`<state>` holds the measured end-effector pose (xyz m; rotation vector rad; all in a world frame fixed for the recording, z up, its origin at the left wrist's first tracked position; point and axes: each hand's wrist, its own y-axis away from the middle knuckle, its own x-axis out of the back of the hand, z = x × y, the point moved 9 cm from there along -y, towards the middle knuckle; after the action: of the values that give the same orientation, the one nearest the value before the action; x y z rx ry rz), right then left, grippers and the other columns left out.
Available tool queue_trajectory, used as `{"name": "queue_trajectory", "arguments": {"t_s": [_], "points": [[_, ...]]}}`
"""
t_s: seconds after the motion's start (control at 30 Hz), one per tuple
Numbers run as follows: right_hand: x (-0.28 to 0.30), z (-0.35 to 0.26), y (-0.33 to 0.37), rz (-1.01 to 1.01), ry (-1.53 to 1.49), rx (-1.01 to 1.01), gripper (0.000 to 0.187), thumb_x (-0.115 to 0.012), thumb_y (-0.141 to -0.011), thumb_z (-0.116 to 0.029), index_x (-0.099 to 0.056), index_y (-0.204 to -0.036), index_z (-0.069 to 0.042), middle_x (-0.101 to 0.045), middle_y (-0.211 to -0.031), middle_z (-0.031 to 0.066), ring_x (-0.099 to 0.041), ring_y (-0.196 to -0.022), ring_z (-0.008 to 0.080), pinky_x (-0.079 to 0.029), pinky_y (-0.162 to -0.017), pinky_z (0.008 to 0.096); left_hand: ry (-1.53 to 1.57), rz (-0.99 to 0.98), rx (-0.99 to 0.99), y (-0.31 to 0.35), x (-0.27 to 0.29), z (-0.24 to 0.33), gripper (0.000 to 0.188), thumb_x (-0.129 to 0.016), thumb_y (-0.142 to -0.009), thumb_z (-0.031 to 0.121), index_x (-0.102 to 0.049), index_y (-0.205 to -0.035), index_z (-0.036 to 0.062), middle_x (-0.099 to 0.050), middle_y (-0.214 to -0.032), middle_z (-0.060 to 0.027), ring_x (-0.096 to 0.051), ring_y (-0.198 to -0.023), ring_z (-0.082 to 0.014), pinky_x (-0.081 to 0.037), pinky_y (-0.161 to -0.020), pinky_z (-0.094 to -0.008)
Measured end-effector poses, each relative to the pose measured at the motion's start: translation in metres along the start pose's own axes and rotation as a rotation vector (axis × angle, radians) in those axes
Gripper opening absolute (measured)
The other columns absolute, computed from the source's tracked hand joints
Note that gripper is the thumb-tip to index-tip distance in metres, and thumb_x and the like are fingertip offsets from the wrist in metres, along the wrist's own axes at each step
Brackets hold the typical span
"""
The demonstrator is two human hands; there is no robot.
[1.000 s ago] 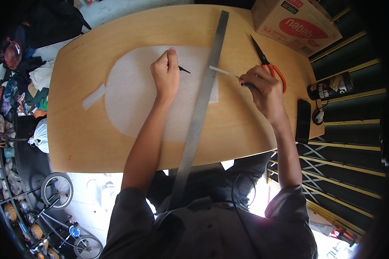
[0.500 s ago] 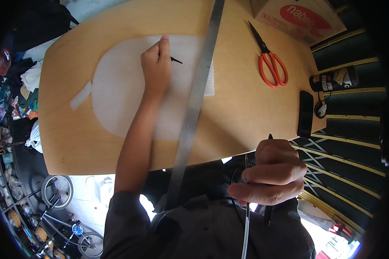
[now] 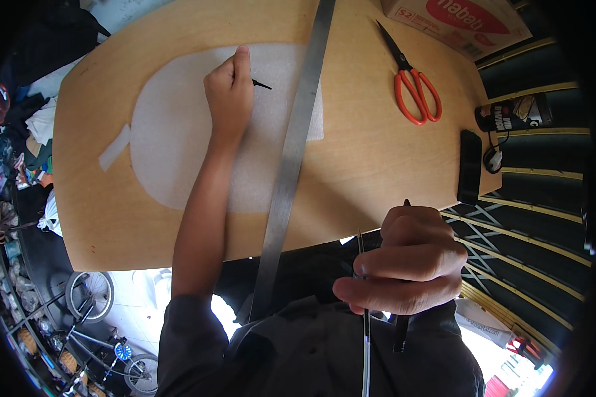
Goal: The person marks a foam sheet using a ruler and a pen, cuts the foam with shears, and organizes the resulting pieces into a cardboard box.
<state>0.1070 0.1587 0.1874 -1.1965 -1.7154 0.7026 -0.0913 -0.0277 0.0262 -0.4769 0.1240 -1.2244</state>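
Note:
My left hand (image 3: 230, 89) is closed over a translucent white foam sheet (image 3: 172, 132), rounded on its left side. A thin black pointed piece (image 3: 262, 85) sticks out of that fist; its other end is hidden. Nearer to me, my right hand (image 3: 414, 261) is raised at the table's front edge with fingers curled. It grips a slim clear pen refill (image 3: 366, 351), held upright between thumb and fingers. A black pen-like stick (image 3: 400, 334) passes behind the same fingers, its dark tip showing above them. A long metal ruler (image 3: 291, 165) lies across the sheet's right part.
Orange-handled scissors (image 3: 414, 92) lie on the wooden table (image 3: 351, 139), right of the ruler. A carton (image 3: 457, 23) stands at the far right corner. Near the right edge are a black case (image 3: 469, 167) and a dark can (image 3: 515, 116). A narrow foam strip (image 3: 115, 148) lies left of the sheet.
My right hand has shifted slightly left and up with the refill and the black stick. The whole view has moved a little; my left hand stays over the foam sheet.

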Motion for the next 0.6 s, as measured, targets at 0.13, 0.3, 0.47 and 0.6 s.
{"name": "queue_trajectory", "arguments": {"t_s": [0.13, 0.3, 0.47, 0.6], "points": [[0.0004, 0.0011, 0.0019, 0.015, 0.000, -0.002, 0.030, -0.078, -0.056, -0.006, -0.078, -0.087, -0.007, -0.061, -0.082, 0.0020, -0.040, -0.048, 0.0102, -0.028, -0.039, 0.0240, -0.010, -0.033, 0.034, 0.0013, -0.0025, 0.0001, 0.052, -0.053, -0.102, 0.024, -0.035, -0.058, 0.0023, -0.030, -0.051, 0.0013, -0.026, -0.051, -0.0076, -0.023, -0.048, -0.0323], [-0.0001, 0.0026, 0.0042, 0.007, 0.013, 0.000, 0.031, -0.077, -0.055, -0.007, -0.078, -0.086, -0.007, -0.061, -0.082, 0.0018, -0.040, -0.049, 0.0104, -0.028, -0.039, 0.0241, -0.024, -0.015, -0.017, 0.0003, -0.0001, 0.0006, 0.054, -0.053, -0.102, 0.023, -0.033, -0.056, 0.0024, -0.027, -0.048, 0.0005, -0.024, -0.048, -0.0081, -0.021, -0.046, -0.0336], [-0.0008, 0.0031, 0.0040, 0.026, 0.025, -0.015, 0.031, -0.077, -0.055, -0.008, -0.078, -0.087, -0.008, -0.060, -0.081, 0.0018, -0.040, -0.048, 0.0104, -0.028, -0.038, 0.0241, -0.024, -0.025, -0.010, 0.0008, -0.0024, 0.0007, 0.055, -0.053, -0.102, 0.023, -0.035, -0.055, 0.0022, -0.028, -0.047, 0.0004, -0.024, -0.047, -0.0079, -0.022, -0.046, -0.0332], [-0.0011, 0.0039, 0.0038, 0.039, 0.022, -0.015, 0.032, -0.077, -0.055, -0.008, -0.078, -0.086, -0.008, -0.060, -0.081, 0.0019, -0.040, -0.047, 0.0101, -0.028, -0.038, 0.0239, -0.030, -0.030, -0.013, 0.0011, -0.0023, 0.0007, 0.055, -0.053, -0.102, 0.023, -0.036, -0.054, 0.0020, -0.029, -0.047, 0.0004, -0.025, -0.047, -0.0077, -0.022, -0.045, -0.0331]]}}
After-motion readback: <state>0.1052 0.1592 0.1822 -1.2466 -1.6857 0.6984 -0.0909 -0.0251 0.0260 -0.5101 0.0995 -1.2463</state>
